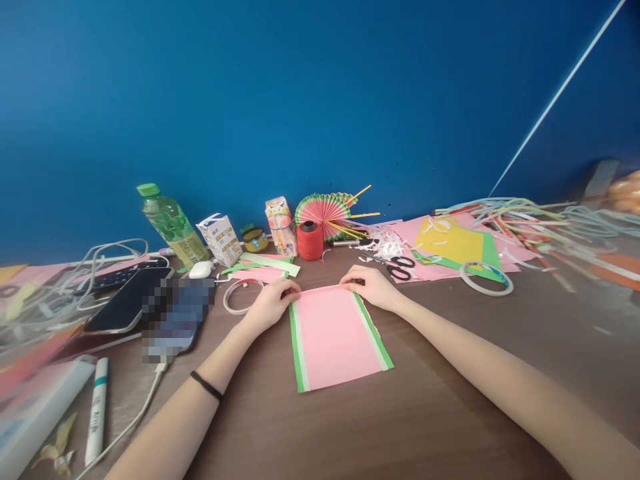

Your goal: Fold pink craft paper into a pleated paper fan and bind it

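Note:
A pink paper sheet (336, 337) with white and green strips along both long sides lies flat on the brown table (450, 387). My left hand (273, 303) pinches its far left corner, fingers closed on the edge. My right hand (373, 285) grips the far right corner the same way. The far edge of the sheet looks folded over between my hands.
Behind the sheet stand a red thread spool (310, 241), a pink paper fan (324, 212), cartons and a green-capped bottle (173, 225). Black scissors (400, 267), a tape ring (486, 277) and coloured paper lie to the right. Phones (173, 313), cables and a glue stick (97, 410) crowd the left.

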`<state>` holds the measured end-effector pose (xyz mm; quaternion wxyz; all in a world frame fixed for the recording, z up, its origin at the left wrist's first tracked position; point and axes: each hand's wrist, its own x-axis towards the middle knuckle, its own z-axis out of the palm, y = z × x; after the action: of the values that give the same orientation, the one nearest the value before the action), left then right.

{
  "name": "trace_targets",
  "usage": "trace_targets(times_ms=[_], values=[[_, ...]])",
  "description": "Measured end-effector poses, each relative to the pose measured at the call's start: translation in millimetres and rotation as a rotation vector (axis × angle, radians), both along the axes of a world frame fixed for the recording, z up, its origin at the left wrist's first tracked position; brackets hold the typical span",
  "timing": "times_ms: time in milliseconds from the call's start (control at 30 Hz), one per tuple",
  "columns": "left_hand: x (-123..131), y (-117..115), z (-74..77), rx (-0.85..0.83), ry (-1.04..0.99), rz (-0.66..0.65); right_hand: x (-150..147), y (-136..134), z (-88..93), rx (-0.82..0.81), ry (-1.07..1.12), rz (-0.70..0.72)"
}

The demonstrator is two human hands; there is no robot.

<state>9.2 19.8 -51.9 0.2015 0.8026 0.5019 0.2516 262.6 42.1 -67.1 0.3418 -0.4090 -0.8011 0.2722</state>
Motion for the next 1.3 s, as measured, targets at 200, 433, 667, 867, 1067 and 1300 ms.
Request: trace_targets(times_ms=[200, 433, 667, 867, 1067, 1300], values=[[-2, -1, -2.8, 0.073, -0.004, 0.003, 0, 4, -7.9, 0.104, -0.016, -0.053], [-4, 2, -9.1, 0.124, 0.021, -0.004, 3, 4, -8.1, 0.124, -0.029, -0.062], [-3, 1, -6.1, 0.132, 0.047, 0.006, 4, 6, -6.0, 0.143, -0.111, -0.060], [1, -3, -2.2, 0.185, 0.145, -0.003, 8, 6, -2.7, 0.308, -0.347, 0.044], [1, -3, -2.0, 0.317, 0.387, -0.027, 7, 2, -5.7, 0.472, -0.521, 0.043], [4, -6, -4.7, 0.469, 0.622, 0.022, 6, -4, -3.8, 0.558, -0.704, 0.002]])
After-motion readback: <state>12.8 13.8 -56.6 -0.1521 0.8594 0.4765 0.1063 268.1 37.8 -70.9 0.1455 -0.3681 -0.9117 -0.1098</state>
